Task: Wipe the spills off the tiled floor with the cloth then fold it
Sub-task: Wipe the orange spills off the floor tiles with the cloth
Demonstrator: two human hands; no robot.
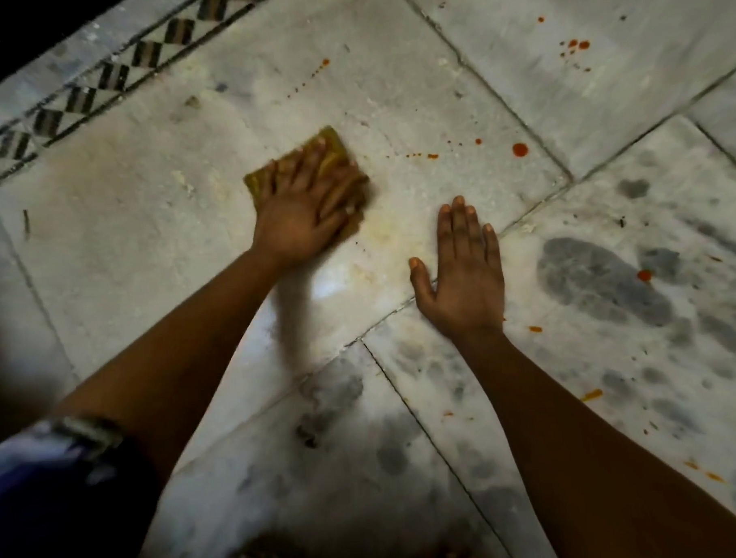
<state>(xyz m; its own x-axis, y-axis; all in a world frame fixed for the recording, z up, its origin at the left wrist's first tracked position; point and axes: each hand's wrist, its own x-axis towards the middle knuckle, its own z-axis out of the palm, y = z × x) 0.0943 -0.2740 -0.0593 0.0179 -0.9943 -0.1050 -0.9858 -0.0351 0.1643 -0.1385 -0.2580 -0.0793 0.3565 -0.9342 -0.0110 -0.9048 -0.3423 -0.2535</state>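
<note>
Weight sits on the right hand (458,270), which lies flat with straight fingers on the tiled floor (392,92) nearest the person, holding nothing and serving as a prop; keeping it planted there should steady the reach. Just beyond and to its left, the left hand (302,205) presses the cloth (331,143) down with fingers spread across it, so the yellowish pad is almost wholly under the palm and only its far corner shows. The floor between the two hands looks damp and faintly smeared, so I judge this patch mostly done. Red spots (519,149) lie past the right hand's fingertips and to the right of the cloth, with a fine trail of drops (420,155) leading toward them. A good stroke would sweep the cloth rightward over that trail, pressing evenly. Farther spatters (575,46) wait beyond on the next tile.
</note>
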